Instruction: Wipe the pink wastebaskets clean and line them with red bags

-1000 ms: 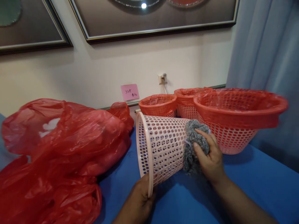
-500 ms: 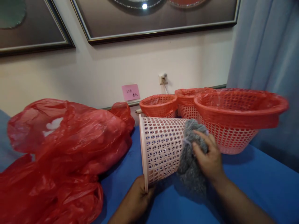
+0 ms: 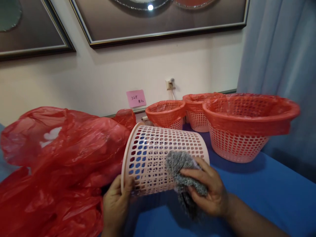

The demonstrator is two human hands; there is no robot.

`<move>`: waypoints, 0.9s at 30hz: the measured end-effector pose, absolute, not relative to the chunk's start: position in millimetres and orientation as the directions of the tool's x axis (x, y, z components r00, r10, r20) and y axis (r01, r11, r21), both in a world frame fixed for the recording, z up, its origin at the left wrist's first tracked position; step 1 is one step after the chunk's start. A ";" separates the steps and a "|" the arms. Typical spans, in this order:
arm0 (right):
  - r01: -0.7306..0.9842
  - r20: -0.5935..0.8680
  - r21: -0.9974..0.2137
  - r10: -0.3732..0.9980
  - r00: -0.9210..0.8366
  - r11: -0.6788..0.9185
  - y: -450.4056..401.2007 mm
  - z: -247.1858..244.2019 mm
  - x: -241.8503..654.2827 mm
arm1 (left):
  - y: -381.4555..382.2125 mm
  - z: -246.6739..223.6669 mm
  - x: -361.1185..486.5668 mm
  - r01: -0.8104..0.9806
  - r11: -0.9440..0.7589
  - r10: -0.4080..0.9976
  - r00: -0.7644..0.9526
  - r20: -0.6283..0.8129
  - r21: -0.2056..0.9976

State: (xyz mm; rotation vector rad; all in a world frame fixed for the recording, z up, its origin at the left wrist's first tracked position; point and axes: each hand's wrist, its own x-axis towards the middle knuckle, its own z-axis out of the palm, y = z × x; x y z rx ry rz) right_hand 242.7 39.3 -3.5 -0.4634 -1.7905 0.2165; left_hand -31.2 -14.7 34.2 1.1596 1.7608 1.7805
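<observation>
A pale pink perforated plastic wastebasket point(image 3: 153, 144) lies on its side in front of me, its open rim facing left. My left hand point(image 3: 117, 200) grips that rim at the lower left, thumb on the outside; the other fingers are partly hidden. In my right hand point(image 3: 209, 187) is a bunched grey cloth point(image 3: 181, 164), pressed against the basket's side near its base. A loose end of the cloth hangs below the hand. Beneath the basket is a blue-covered table point(image 3: 158, 217).
Crumpled red plastic bags point(image 3: 74, 158) pile up on the left. Behind stand a small lined basket point(image 3: 165, 113), another lined basket point(image 3: 197, 120) and a larger one point(image 3: 237, 144) with red bags over their rims. A pink note point(image 3: 136, 98) and a socket point(image 3: 170, 84) are on the wall.
The wastebasket has come lower and left and turned, showing more of its side. My right hand has moved the cloth left and down along it; my left hand has shifted left with the rim.
</observation>
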 end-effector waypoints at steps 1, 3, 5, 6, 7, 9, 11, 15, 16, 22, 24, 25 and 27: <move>0.238 0.890 -0.406 0.441 -0.119 0.882 41.7 -1.9 247.0 | -14.9 35.9 -32.2 0.288 -0.153 0.695 -0.649 0.310 0.945; 0.307 0.855 -0.516 0.505 0.123 0.800 50.5 1.1 256.8 | -14.6 36.2 -32.5 0.328 -0.167 0.601 -0.714 0.359 0.930; 0.287 0.742 -0.665 0.563 0.365 0.690 61.6 3.0 267.3 | -14.0 33.4 -32.7 0.374 -0.177 0.518 -0.751 0.410 0.910; 0.237 0.666 -0.731 0.593 0.452 0.640 66.8 3.5 272.5 | -13.7 31.6 -33.5 0.391 -0.171 0.502 -0.755 0.422 0.904; 0.167 0.592 -0.781 0.630 0.502 0.602 71.3 3.7 277.7 | -13.4 30.0 -34.7 0.401 -0.161 0.497 -0.756 0.425 0.902; 0.023 0.500 -0.835 0.739 0.452 0.550 77.3 3.4 287.5 | -12.7 28.4 -38.4 0.407 -0.134 0.481 -0.770 0.418 0.904; -0.047 0.495 -0.852 0.832 0.252 0.521 80.0 2.9 295.7 | -12.1 29.7 -42.1 0.402 -0.119 0.442 -0.797 0.411 0.908; -0.031 0.473 -0.878 0.877 0.078 0.477 89.2 1.9 304.9 | -12.2 38.8 -42.8 0.304 -0.157 0.426 -0.837 0.342 0.940; -0.022 0.432 -0.899 0.895 0.113 0.437 94.6 0.7 305.2 | -12.8 41.6 -41.6 0.275 -0.163 0.444 -0.837 0.319 0.948; 0.020 0.200 -0.980 0.968 0.153 0.199 137.0 -23.6 288.8 | -17.7 53.2 -37.5 0.233 -0.129 0.483 -0.834 0.266 0.964; 0.008 0.199 -0.980 0.972 0.122 0.199 143.2 -30.9 282.2 | -18.1 54.3 -38.5 0.227 -0.110 0.494 -0.833 0.251 0.968; 0.004 0.206 -0.978 0.971 0.120 0.207 143.6 -32.5 280.1 | -18.0 54.6 -39.1 0.225 -0.106 0.492 -0.835 0.248 0.969; -0.003 0.232 -0.972 0.964 0.134 0.234 139.4 -30.8 279.0 | -17.2 55.1 -40.2 0.224 -0.105 0.478 -0.843 0.247 0.969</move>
